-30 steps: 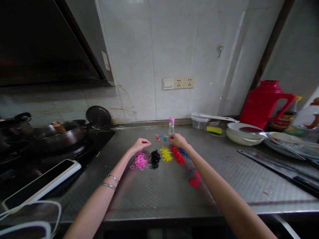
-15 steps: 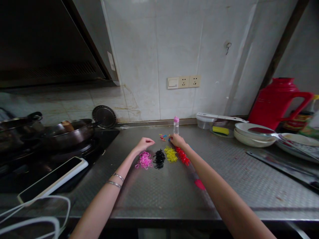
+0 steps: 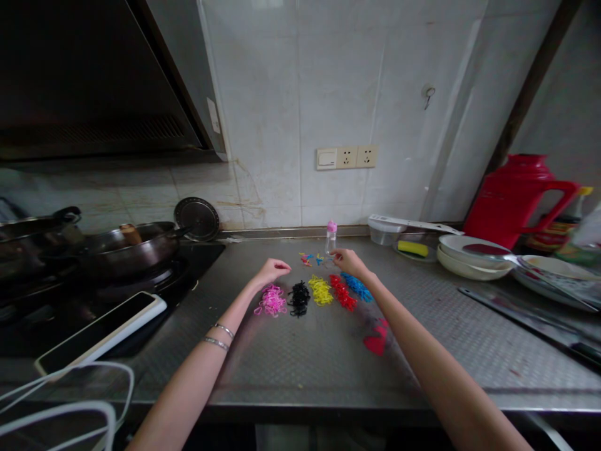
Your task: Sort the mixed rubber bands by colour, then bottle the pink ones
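Small piles of rubber bands lie in a row on the steel counter (image 3: 300,357): pink (image 3: 271,300), black (image 3: 298,297), yellow (image 3: 320,290), red (image 3: 342,292) and blue (image 3: 357,286). A few mixed loose bands (image 3: 310,258) lie behind them, beside a tiny clear bottle with a pink cap (image 3: 331,237). My left hand (image 3: 271,271) hovers above the pink pile, fingers curled in a pinch. My right hand (image 3: 346,260) is by the bottle and the loose bands, fingers pinched together; what they hold is too small to see.
A stove with dark pans (image 3: 126,247) is at the left, a phone (image 3: 101,329) and white cables (image 3: 61,407) near the front left. At the right stand a red thermos jug (image 3: 511,194), bowls and plates (image 3: 474,257), a sponge (image 3: 412,248) and a knife (image 3: 530,319). A red object (image 3: 375,341) lies under my right forearm.
My right hand moved a little to the right, from the loose bands toward the bottle, uncovering the blue pile. My left hand stayed curled above the pink pile.
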`<move>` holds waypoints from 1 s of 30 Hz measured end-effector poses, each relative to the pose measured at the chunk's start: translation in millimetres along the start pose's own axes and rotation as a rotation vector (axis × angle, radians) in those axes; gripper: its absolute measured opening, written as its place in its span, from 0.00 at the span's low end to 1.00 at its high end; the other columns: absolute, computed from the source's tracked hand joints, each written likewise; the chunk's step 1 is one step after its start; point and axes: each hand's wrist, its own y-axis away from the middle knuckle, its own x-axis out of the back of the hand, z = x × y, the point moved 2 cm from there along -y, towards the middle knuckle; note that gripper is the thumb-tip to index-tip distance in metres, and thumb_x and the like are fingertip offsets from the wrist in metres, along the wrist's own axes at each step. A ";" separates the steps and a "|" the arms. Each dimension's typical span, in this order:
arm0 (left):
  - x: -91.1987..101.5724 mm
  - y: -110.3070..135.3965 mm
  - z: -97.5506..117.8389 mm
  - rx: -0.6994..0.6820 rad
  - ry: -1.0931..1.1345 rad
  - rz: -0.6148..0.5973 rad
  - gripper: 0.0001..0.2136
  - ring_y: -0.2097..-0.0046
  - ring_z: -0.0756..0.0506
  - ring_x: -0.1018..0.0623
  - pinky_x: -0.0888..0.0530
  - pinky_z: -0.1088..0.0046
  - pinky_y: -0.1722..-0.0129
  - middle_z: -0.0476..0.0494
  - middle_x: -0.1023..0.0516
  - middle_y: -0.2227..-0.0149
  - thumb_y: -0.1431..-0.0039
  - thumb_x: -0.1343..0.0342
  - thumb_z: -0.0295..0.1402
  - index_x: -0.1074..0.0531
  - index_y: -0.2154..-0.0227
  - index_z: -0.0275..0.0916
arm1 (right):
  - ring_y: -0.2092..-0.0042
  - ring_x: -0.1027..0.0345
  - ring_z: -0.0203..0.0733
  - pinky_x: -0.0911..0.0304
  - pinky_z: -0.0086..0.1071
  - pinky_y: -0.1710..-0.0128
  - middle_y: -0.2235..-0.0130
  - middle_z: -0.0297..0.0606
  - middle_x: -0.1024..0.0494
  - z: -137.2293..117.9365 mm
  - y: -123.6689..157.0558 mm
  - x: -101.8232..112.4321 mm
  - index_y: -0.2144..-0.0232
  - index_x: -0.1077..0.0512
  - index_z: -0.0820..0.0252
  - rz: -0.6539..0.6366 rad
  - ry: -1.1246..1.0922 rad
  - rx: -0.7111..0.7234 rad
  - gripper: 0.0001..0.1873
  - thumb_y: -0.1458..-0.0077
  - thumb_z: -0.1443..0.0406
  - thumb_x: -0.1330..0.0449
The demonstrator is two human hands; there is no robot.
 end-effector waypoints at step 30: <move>-37.0 -45.5 -16.6 -0.081 -0.294 0.146 0.09 0.69 0.48 0.27 0.33 0.75 0.67 0.41 0.23 0.71 0.55 0.47 0.29 0.25 0.72 0.33 | 0.65 0.32 0.37 0.42 0.24 0.66 0.65 0.38 0.24 36.9 55.4 30.9 0.65 0.26 0.57 0.045 0.066 -0.064 0.15 0.55 0.65 0.49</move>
